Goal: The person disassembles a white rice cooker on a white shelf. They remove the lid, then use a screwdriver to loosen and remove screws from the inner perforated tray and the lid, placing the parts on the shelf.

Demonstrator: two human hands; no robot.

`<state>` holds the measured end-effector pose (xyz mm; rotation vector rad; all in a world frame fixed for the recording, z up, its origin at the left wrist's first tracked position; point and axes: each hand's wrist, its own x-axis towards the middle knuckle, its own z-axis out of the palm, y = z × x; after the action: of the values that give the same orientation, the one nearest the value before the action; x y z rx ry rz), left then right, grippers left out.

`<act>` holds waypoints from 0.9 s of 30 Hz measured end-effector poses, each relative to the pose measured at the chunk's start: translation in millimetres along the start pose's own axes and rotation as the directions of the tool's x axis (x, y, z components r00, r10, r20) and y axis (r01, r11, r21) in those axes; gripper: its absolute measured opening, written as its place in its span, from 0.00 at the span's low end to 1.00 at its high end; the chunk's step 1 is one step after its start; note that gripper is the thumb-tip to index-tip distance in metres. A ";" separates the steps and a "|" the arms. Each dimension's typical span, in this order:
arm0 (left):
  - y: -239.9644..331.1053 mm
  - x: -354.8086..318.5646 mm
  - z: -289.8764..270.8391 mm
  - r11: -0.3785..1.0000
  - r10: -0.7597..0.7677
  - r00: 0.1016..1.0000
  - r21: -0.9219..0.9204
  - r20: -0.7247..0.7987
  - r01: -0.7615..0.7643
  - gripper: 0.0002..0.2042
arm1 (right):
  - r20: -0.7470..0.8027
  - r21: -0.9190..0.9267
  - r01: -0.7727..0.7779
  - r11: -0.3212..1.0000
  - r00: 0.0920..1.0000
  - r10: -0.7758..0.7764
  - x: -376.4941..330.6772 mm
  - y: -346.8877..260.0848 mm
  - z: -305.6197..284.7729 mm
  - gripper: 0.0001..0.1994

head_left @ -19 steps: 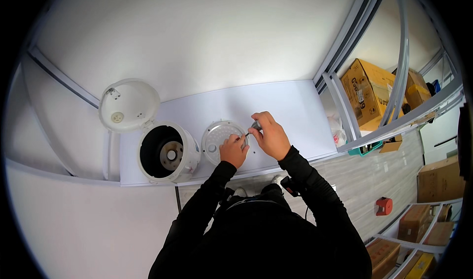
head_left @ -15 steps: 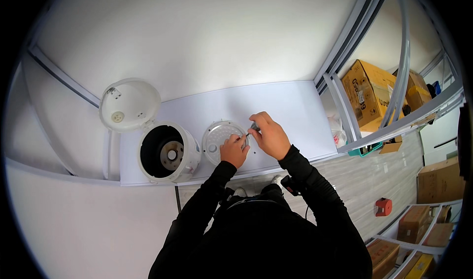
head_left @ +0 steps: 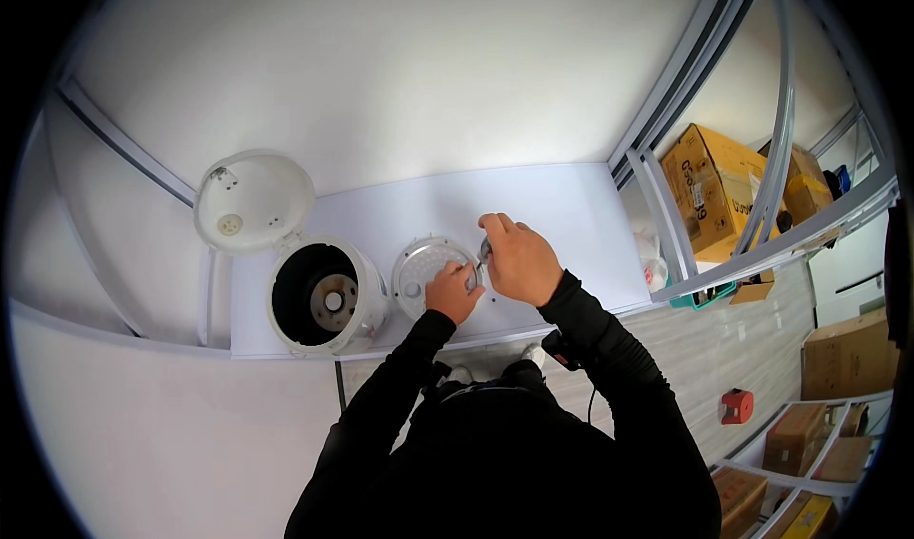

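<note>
A round metal inner lid point(head_left: 411, 263) with a dimpled face lies on the table, right of an open rice cooker point(head_left: 379, 303). At its right edge my left hand point(head_left: 454, 291) is closed, fingertips pinched on the rim or a small part there, which they partly hide. My right hand point(head_left: 519, 261) is closed around the grey handle of a screwdriver point(head_left: 484, 250), its tip end close to my left fingertips. Small dark specks, perhaps screws, lie just right of the lid. The cooker's white hinged lid point(head_left: 252, 191) stands raised; inside, the heating plate point(head_left: 347, 315) shows.
The white table point(head_left: 581, 225) backs onto a pale wall. Grey frame posts point(head_left: 671, 225) rise at its right end, with a yellow carton point(head_left: 709, 191) beyond. On the floor at right are a red stool point(head_left: 737, 406) and shelves with cardboard boxes point(head_left: 796, 436).
My right hand has turned over the handle, its fingers now covering more of the screwdriver. My left hand stays at the lid's edge. The view has shifted slightly.
</note>
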<state>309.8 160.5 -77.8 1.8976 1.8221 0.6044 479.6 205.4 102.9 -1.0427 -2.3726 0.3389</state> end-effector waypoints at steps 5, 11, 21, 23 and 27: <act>10.7 1.0 -8.4 1.000 -0.021 1.000 -0.018 0.018 0.021 0.28 | 0.017 -0.048 -0.106 0.993 0.994 0.107 5.7 1.0 11.7 0.13; 14.0 1.6 -15.4 0.999 -0.027 0.998 0.030 0.057 0.026 0.27 | -0.044 -0.015 0.037 0.999 0.998 -0.038 11.3 1.9 15.3 0.14; 5.5 3.4 -9.7 1.000 0.003 1.000 0.001 0.015 -0.003 0.21 | 0.030 -0.138 -0.066 0.988 0.997 0.071 16.0 -9.3 7.6 0.19; 3.4 3.4 -7.0 1.000 0.016 1.000 -0.011 -0.013 -0.016 0.20 | 0.086 -0.153 -0.235 0.960 0.964 0.250 16.8 -20.1 5.7 0.19; 5.5 4.8 -8.1 1.000 0.020 1.000 -0.016 0.001 -0.020 0.18 | -0.105 -0.075 -0.010 0.997 0.994 0.002 15.3 5.6 26.6 0.13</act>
<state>309.7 165.1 -67.9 1.9080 1.7941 0.6225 459.7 220.0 84.0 -1.0757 -2.3046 0.1927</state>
